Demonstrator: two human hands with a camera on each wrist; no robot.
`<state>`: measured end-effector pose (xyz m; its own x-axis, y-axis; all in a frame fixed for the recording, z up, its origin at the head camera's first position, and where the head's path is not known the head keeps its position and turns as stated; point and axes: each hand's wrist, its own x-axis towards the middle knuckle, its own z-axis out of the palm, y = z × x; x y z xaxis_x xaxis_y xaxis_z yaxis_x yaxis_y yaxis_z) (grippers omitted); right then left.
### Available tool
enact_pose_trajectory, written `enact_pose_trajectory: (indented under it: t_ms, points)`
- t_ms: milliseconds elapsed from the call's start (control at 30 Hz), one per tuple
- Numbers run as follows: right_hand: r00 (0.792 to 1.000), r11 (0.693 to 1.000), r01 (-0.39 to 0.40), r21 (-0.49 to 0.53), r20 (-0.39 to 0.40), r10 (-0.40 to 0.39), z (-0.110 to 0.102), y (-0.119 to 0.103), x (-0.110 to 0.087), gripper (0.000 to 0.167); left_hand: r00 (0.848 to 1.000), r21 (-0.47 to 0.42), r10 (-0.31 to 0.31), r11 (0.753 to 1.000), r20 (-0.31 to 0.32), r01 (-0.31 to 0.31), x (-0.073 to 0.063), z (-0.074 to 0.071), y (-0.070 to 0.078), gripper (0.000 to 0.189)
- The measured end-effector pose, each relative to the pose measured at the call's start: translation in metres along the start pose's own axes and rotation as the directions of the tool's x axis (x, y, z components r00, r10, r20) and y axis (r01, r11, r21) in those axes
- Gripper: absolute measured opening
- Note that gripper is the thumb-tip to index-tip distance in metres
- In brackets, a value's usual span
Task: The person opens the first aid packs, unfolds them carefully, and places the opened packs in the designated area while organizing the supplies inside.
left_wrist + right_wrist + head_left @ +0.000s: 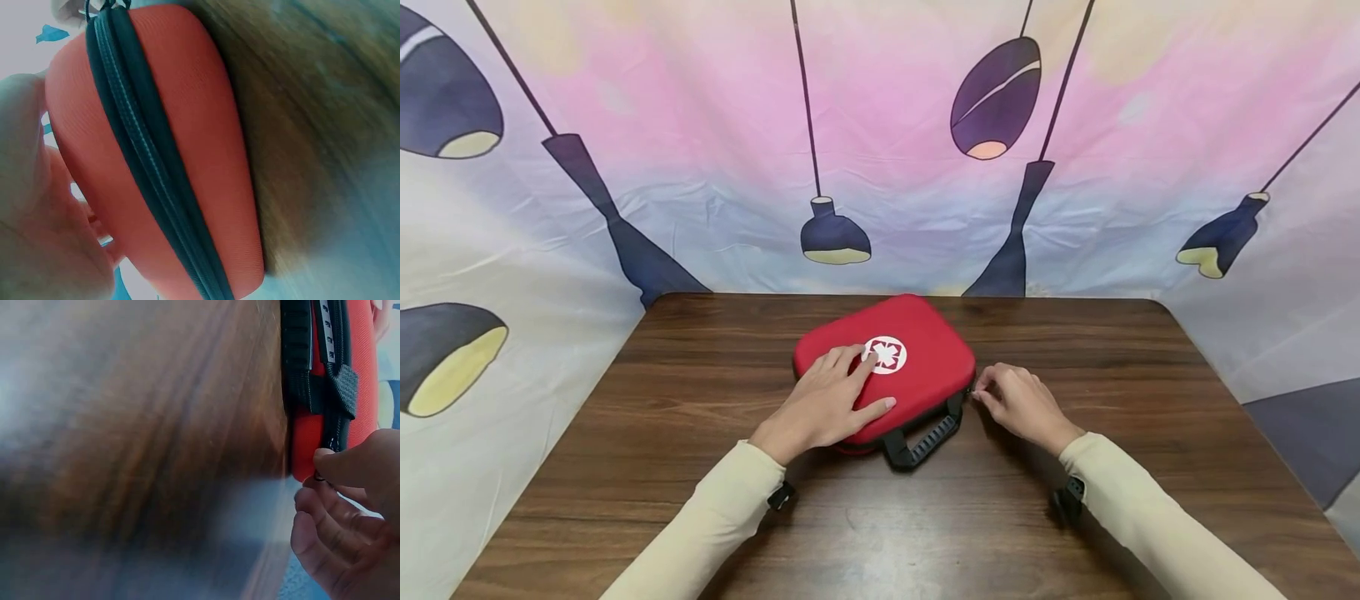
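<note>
A red zippered first-aid case (928, 346) with a white round emblem (885, 355) lies flat and turned at an angle on the table. My left hand (827, 404) rests on its lid, fingers spread and thumb near the front edge. At the case's right front corner, my right hand (1026, 404) pinches the zipper pull (332, 445) between thumb and forefinger. The black handle (932, 442) sticks out from the front side. Along the side in the left wrist view, the black zipper (140, 144) runs closed.
The case sits on a dark wood-grain table (715, 400) toward its far side. Behind the table hangs a cloth backdrop (715, 100) printed with lamps. Dark bands with small devices (781, 496) sit at both wrists.
</note>
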<state>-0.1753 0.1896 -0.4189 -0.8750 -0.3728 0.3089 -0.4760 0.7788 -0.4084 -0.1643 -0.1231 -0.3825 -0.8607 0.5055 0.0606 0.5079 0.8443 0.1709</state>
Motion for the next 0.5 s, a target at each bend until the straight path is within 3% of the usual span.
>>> enact_pose_trajectory:
  t_ms: [200, 500]
  points:
    - [1.0, 0.999, -0.025, 0.029, 0.011, 0.024, 0.004, 0.006, 0.016, 0.01, 1.0, 0.0, 0.003, 1.0, -0.015, -0.003, -0.003, 0.001, -0.005, 0.08]
    - [1.0, 1.0, -0.014, 0.025, -0.011, 0.015, 0.006, 0.011, 0.038, 0.008, 1.0, -0.03, 0.001, 1.0, 0.022, 0.0, -0.005, 0.0, -0.009, 0.081]
